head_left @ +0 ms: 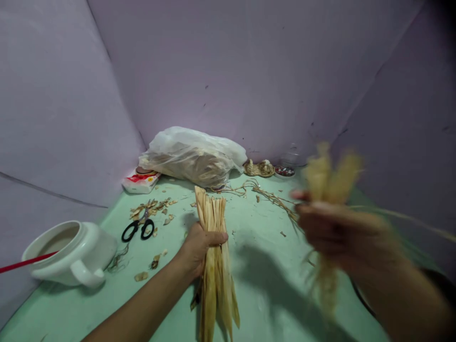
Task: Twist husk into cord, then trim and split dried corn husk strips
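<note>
Husk strips (213, 216) in left hand (196, 248) grip, clenched; right hand (335, 230) (blurred) grasps second bundle (329, 173); packet (140, 183) lettering unreadable.

We grip a bundle (213, 216) of long, pale tan dried strips in our left hand (195, 247), nearly upright at centre, lower ends fanning toward us. A second straw-coloured bunch (329, 175), blurred, stands raised in our right hand (335, 232) at the right.

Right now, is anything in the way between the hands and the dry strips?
No. The left hand grips one bundle of strips, the right hand a blurred bunch. Nothing visible lies between.
</note>
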### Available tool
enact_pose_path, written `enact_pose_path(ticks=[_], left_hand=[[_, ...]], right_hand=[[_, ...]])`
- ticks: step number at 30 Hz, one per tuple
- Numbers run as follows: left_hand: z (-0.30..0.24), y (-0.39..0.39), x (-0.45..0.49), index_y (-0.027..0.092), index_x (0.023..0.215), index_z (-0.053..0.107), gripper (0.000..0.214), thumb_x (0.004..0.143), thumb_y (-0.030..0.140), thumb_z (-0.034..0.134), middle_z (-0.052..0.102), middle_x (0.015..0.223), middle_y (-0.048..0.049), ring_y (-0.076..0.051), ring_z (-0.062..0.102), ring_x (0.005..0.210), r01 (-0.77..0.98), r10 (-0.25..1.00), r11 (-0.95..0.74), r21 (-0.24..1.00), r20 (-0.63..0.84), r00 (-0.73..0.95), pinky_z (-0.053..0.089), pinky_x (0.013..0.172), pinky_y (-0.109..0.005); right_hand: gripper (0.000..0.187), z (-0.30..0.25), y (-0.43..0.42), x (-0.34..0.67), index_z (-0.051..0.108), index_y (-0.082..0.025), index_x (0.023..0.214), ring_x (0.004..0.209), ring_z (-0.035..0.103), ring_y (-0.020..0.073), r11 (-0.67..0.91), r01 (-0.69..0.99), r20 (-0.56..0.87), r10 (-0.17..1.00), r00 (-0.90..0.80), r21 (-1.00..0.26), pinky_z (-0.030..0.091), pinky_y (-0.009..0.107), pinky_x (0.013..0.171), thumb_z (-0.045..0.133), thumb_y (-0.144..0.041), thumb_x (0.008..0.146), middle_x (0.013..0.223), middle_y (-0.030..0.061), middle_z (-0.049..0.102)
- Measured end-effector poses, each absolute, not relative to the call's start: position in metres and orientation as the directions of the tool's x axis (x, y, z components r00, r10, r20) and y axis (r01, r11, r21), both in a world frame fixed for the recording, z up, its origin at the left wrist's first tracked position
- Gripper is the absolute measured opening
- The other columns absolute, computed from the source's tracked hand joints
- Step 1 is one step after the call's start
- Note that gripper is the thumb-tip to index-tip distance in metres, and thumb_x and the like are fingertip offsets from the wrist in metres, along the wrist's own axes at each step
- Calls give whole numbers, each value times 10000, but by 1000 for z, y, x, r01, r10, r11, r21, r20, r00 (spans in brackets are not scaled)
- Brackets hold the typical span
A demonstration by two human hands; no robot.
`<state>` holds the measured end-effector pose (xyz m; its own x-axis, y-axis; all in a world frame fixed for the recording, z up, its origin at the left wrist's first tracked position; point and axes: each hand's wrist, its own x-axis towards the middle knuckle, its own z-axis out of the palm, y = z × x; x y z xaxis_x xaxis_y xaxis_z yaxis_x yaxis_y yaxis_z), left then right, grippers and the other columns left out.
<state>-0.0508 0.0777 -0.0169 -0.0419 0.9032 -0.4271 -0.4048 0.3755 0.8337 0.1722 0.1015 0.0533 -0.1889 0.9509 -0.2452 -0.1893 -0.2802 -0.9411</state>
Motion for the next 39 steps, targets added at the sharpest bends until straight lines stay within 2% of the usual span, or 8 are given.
enact_pose_path(ticks=[2, 4, 10, 14, 21, 34, 37, 39], left_hand=[[-17, 77, -50, 114, 692, 565, 282, 454, 115, 716, 556, 479, 12, -123, 504, 419, -429, 918, 359, 829, -396, 3, 406, 410, -240], [-17, 77, -48, 101, 740, 591, 307, 466, 118, 726, 607, 550, -20, -147, 553, 479, -482, 933, 342, 807, -354, 68, 440, 459, -257], [-16, 77, -42, 63, 777, 640, 328, 477, 128, 754, 681, 697, -110, -208, 632, 637, -529, 922, 373, 763, -369, 117, 497, 600, -297], [-19, 77, -41, 65, 826, 645, 374, 480, 151, 759, 686, 705, -114, -227, 637, 648, -524, 936, 341, 780, -336, 109, 505, 632, -333], [-16, 76, -41, 40, 854, 657, 384, 478, 80, 723, 695, 775, -148, -251, 643, 694, -504, 926, 375, 778, -336, 171, 511, 683, -363], [-16, 76, -36, 72, 688, 656, 248, 447, 39, 605, 656, 587, -62, -173, 595, 530, -432, 934, 347, 833, -351, 73, 482, 528, -273], [-16, 76, -38, 73, 651, 645, 208, 451, 56, 590, 614, 523, -37, -116, 521, 425, -408, 930, 364, 837, -352, 106, 416, 423, -220], [-16, 76, -41, 68, 669, 644, 211, 465, 74, 591, 618, 553, -49, -99, 497, 413, -383, 930, 367, 847, -336, 149, 364, 382, -196]], right_hand=[[381, 38, 94, 130, 578, -195, 804, 322, 159, -5, -453, -132, -390, 857, -336, -882, 62, 159, 319, 735, -344, 490, 435, -99, 359], [341, 15, 90, 102, 576, -172, 809, 311, 198, 3, -483, -30, -449, 832, -325, -875, 87, 173, 315, 717, -324, 538, 448, -87, 405], [251, -23, 85, 86, 557, -134, 669, 551, 480, 80, -390, -168, -328, 893, -308, -905, 371, 194, 531, 734, -225, 517, 596, -13, 544], [209, -22, 85, 88, 508, -141, 543, 437, 349, 48, -407, -128, -349, 878, -327, -904, 263, 194, 423, 702, -222, 548, 487, -47, 433], [183, -26, 89, 92, 483, -154, 581, 349, 195, 22, -448, -96, -389, 849, -358, -889, 103, 209, 371, 644, -234, 612, 415, -91, 301], [149, -26, 84, 89, 498, -150, 573, 376, 273, 37, -420, -145, -356, 874, -332, -896, 172, 200, 381, 631, -215, 562, 425, -66, 382], [70, -26, 86, 91, 515, -143, 548, 340, 196, 29, -454, -157, -379, 855, -354, -877, 122, 196, 354, 566, -188, 561, 368, -82, 307], [59, -24, 90, 95, 541, -131, 550, 351, 267, 37, -475, -200, -375, 841, -389, -857, 149, 183, 341, 530, -188, 553, 389, -52, 381]])
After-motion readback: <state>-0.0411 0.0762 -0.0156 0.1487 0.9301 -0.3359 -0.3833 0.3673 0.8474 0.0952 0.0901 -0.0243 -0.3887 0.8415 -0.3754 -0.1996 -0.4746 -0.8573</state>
